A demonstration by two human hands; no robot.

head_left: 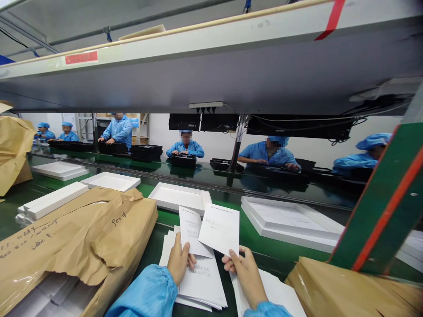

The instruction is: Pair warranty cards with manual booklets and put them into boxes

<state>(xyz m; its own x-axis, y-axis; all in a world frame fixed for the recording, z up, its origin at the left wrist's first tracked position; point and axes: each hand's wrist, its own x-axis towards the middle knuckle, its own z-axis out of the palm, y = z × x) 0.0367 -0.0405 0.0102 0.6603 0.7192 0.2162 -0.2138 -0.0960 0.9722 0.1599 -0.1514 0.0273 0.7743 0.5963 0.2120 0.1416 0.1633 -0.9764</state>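
Between finger and thumb, my left hand [180,259] pinches a white printed warranty leaflet [192,233], tilted upright. My right hand [243,268] grips a white booklet [222,226] by its lower edge. The booklet's left side overlaps the leaflet. Beneath my left hand lies a stack of warranty leaflets [205,286], its sheets slightly fanned. A second stack of white booklets [277,293] sits under my right wrist, partly hidden by the arm. Blue sleeves cover both my forearms.
Torn brown paper packages [132,224] [350,286] flank the stacks. Open white box trays [180,197] [291,218] line the green conveyor [228,191] ahead. A shelf [198,83] hangs low overhead, and a green post [380,198] slants at right. Several co-workers in blue [120,130] sit or stand across the line.
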